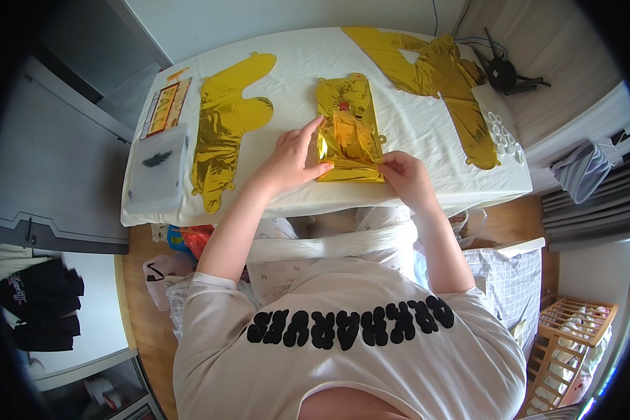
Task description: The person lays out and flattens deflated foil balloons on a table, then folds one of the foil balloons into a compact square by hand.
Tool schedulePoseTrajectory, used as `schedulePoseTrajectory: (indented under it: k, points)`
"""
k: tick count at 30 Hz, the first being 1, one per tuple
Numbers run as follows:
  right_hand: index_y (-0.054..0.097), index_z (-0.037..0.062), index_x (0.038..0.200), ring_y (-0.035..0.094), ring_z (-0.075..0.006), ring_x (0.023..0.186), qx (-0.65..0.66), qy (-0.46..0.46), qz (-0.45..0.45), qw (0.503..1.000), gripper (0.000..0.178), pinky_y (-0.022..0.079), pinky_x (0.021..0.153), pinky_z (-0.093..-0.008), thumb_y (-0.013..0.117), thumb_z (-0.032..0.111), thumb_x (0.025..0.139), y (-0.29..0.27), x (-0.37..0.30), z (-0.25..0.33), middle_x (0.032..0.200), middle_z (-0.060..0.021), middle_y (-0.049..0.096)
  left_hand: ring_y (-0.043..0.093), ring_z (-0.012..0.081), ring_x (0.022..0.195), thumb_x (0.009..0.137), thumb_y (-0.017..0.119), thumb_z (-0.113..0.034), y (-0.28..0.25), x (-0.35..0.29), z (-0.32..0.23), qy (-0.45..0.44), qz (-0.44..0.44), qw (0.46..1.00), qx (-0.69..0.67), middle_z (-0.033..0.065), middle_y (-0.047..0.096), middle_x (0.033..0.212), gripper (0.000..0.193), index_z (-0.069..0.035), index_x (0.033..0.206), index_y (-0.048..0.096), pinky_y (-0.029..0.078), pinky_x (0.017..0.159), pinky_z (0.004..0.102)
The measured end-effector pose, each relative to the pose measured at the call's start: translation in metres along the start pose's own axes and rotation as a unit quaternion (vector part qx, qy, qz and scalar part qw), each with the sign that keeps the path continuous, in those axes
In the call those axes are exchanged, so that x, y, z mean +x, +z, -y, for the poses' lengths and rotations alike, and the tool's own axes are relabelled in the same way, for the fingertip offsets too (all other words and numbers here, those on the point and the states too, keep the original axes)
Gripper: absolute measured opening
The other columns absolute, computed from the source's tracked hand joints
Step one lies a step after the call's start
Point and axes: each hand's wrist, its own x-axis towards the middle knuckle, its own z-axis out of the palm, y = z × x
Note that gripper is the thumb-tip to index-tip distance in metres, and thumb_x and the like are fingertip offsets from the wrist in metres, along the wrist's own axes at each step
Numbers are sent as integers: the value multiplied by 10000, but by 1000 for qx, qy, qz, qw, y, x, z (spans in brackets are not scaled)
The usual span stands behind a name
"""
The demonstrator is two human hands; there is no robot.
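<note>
A folded gold foil balloon (348, 122) lies in the middle of the white-covered table (399, 133). My left hand (295, 157) presses on its left side, fingers spread, index finger pointing up along the foil's edge. My right hand (403, 171) pinches the lower right corner of the folded foil near the table's front edge. Flat on the left of the table is a second gold foil balloon (227, 119). A third gold foil balloon (434, 77) stretches across the back right.
A clear plastic bag (159, 168) and a printed card packet (164, 105) sit at the table's left end. White round pieces (504, 136) lie at the right end, a black stand (504, 73) beyond. A wooden crib (570, 350) stands lower right.
</note>
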Motion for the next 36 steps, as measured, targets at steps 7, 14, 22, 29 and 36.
schedulePoseTrajectory:
  k: [7,14,22,29,36]
  points:
    - [626,-30,1201,682,-114,858,-42,-36,-2,998,247,538,744,-268,673,18,964,3,2,11,983,-61,704,461,402,1411,938,751,-325,2,3,5,29,32,998,-53,288,513,1477,990,-115,1662,109,282,1220,469]
    - [591,2,1275,700,-120,860,-77,-21,-12,997,323,533,696,-268,656,-1,958,8,0,27,1021,-55,687,465,379,1430,961,734,-287,14,-6,10,28,-72,985,-152,273,514,1487,969,-117,1661,85,313,1210,534]
    - [593,15,1283,703,-114,837,-81,-8,-14,997,327,526,675,-261,649,9,961,6,-1,25,1007,-41,669,681,243,1105,922,768,-239,27,-56,-23,4,-186,981,47,33,738,1150,756,-114,1557,377,319,1193,601]
    - [584,38,1309,712,-116,800,-97,-3,-37,995,362,520,650,-262,655,16,955,12,-4,31,1025,-24,668,662,188,812,866,802,-187,46,-58,-32,-42,-259,963,61,-59,742,870,592,-118,1407,571,422,1085,486]
    - [576,48,1331,738,-140,808,-109,-5,-50,993,399,532,658,-268,668,20,944,13,-3,33,1053,-22,678,638,229,937,860,760,-120,50,-55,-41,30,-290,943,161,39,699,1100,480,-99,1324,637,461,948,453]
